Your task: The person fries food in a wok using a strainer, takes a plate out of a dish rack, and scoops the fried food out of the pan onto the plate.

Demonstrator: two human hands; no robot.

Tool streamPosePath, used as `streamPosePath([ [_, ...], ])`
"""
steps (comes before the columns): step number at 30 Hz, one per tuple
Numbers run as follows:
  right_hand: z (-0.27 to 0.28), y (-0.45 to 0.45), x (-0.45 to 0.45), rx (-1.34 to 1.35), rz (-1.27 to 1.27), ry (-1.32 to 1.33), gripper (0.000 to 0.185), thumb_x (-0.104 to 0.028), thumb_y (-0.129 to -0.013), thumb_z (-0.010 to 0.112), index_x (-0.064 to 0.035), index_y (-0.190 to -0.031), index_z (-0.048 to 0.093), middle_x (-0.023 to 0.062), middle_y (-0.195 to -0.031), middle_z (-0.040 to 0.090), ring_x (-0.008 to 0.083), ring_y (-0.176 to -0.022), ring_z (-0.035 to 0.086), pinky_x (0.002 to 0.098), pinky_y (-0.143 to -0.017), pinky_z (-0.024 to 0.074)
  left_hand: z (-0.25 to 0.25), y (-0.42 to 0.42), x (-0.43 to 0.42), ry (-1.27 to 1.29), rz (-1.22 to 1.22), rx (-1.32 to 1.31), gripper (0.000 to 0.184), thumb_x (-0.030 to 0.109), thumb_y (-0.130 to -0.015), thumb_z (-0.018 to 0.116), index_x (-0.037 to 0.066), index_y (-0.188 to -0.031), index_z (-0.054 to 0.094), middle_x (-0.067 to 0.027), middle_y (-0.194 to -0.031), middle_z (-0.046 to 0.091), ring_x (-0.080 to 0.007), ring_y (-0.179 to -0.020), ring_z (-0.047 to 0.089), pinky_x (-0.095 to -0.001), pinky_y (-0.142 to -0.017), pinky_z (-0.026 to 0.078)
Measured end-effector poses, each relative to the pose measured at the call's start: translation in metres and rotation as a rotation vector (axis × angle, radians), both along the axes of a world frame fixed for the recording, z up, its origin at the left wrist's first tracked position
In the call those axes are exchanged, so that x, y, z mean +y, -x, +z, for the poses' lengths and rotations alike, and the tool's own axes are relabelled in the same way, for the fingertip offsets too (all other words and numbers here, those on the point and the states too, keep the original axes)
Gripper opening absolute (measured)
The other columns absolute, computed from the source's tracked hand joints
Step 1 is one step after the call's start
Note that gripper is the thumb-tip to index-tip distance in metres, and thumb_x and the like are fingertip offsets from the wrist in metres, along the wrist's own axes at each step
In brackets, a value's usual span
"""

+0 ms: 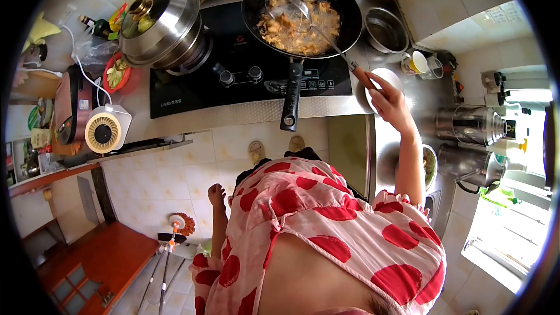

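A black wok stands on the right side of the black cooktop, its handle toward me. Golden-brown pieces bubble in oil inside it. My right hand is closed around the wooden handle of a skimmer, whose round wire head lies in the wok over the pieces. Under that handle, beside my right hand, is a white plate, partly covered. My left hand hangs low at my side, away from the counter, with its fingers curled; whether it holds anything is too small to tell.
A lidded steel pot sits on the left burner. Further left are a red basket and a small fan. A steel bowl, a cup and a steel kettle stand to the right.
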State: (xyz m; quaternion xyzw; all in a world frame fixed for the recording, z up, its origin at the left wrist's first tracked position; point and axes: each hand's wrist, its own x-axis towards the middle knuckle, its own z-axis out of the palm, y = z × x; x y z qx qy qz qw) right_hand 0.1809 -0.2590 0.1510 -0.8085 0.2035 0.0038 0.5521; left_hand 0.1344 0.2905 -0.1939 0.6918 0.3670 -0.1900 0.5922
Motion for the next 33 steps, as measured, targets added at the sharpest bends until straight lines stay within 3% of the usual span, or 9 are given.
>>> streamPosePath([
  [10,-0.021,0.003,0.001,0.007,-0.051,0.086,0.039,-0.012,-0.084,0.054,-0.0087,-0.122,0.049,-0.0017,-0.061,0.047,0.0043,-0.056,0.041,0.0208,-0.051,0.0349,-0.002,-0.014,-0.001,0.001,-0.030,-0.007,0.022,0.018,-0.080,0.058,0.006,-0.097,0.052,-0.0053,-0.085,0.057,-0.0142,-0.069,0.056,-0.0255,-0.054,0.047],
  [14,-0.042,-0.012,-0.010,-0.166,-0.059,0.290,0.038,-0.011,-0.085,0.054,-0.0083,-0.123,0.049,-0.0028,-0.058,0.044,0.0036,-0.053,0.041,0.0201,-0.048,0.0325,-0.001,-0.011,-0.001,-0.013,0.000,0.015,0.022,0.018,-0.079,0.058,0.006,-0.097,0.052,-0.0052,-0.085,0.057,-0.0141,-0.069,0.056,-0.0254,-0.054,0.047],
  [17,-0.032,-0.030,-0.010,-0.377,-0.066,0.696,0.037,-0.010,-0.083,0.054,-0.0085,-0.120,0.049,0.0131,-0.071,0.059,0.0217,-0.057,0.052,0.0286,-0.059,0.0430,-0.002,-0.005,0.006,0.020,-0.016,0.016,0.022,0.017,-0.079,0.059,0.005,-0.097,0.052,-0.0053,-0.085,0.056,-0.0139,-0.069,0.056,-0.0251,-0.054,0.046],
  [20,-0.055,-0.046,-0.031,-0.359,-0.095,0.822,0.036,-0.012,-0.084,0.053,-0.0081,-0.119,0.048,0.0173,-0.078,0.061,0.0298,-0.060,0.052,0.0319,-0.064,0.0449,0.004,0.000,0.003,-0.017,0.003,0.017,0.022,0.017,-0.079,0.059,0.005,-0.096,0.052,-0.0054,-0.084,0.056,-0.0139,-0.069,0.056,-0.0248,-0.053,0.046],
  [22,-0.068,-0.048,-0.039,-0.282,-0.102,0.901,0.036,-0.014,-0.086,0.052,-0.0092,-0.121,0.048,0.0122,-0.072,0.060,0.0209,-0.053,0.051,0.0289,-0.056,0.0449,0.004,0.002,0.003,-0.018,0.030,0.012,0.022,0.017,-0.079,0.058,0.004,-0.096,0.052,-0.0056,-0.085,0.056,-0.0141,-0.069,0.056,-0.0246,-0.053,0.046],
  [24,-0.070,-0.051,-0.036,-0.095,-0.156,0.352,0.038,-0.017,-0.087,0.052,-0.0127,-0.124,0.046,0.0037,-0.065,0.053,0.0089,-0.045,0.042,0.0219,-0.042,0.0357,0.004,0.005,0.004,-0.020,0.036,0.012,0.022,0.017,-0.079,0.058,0.005,-0.096,0.052,-0.0055,-0.085,0.056,-0.0141,-0.069,0.056,-0.0246,-0.053,0.046],
  [25,-0.060,-0.048,-0.033,-0.012,-0.181,-0.201,0.039,-0.020,-0.089,0.049,-0.0112,-0.127,0.043,-0.0020,-0.060,0.044,0.0030,-0.043,0.033,0.0173,-0.038,0.0279,0.004,0.006,0.004,-0.023,0.036,0.010,0.022,0.017,-0.079,0.058,0.005,-0.096,0.052,-0.0055,-0.085,0.056,-0.0141,-0.069,0.056,-0.0245,-0.053,0.046],
  [28,-0.046,-0.040,-0.027,-0.027,-0.100,-0.634,0.039,-0.018,-0.089,0.048,-0.0098,-0.127,0.042,-0.0049,-0.060,0.036,-0.0005,-0.043,0.024,0.0136,-0.036,0.0157,0.004,0.007,0.005,-0.009,0.040,0.007,0.022,0.017,-0.079,0.058,0.005,-0.096,0.052,-0.0055,-0.084,0.056,-0.0139,-0.068,0.056,-0.0245,-0.052,0.046],
  [33,-0.034,-0.022,-0.007,-0.005,-0.059,-0.491,0.040,-0.016,-0.089,0.049,-0.0069,-0.127,0.041,-0.0041,-0.059,0.038,0.0006,-0.043,0.029,0.0151,-0.036,0.0209,-0.001,0.002,0.005,0.018,0.018,0.002,0.021,0.018,-0.080,0.058,0.005,-0.095,0.051,-0.0055,-0.084,0.056,-0.0138,-0.068,0.055,-0.0245,-0.052,0.046],
])
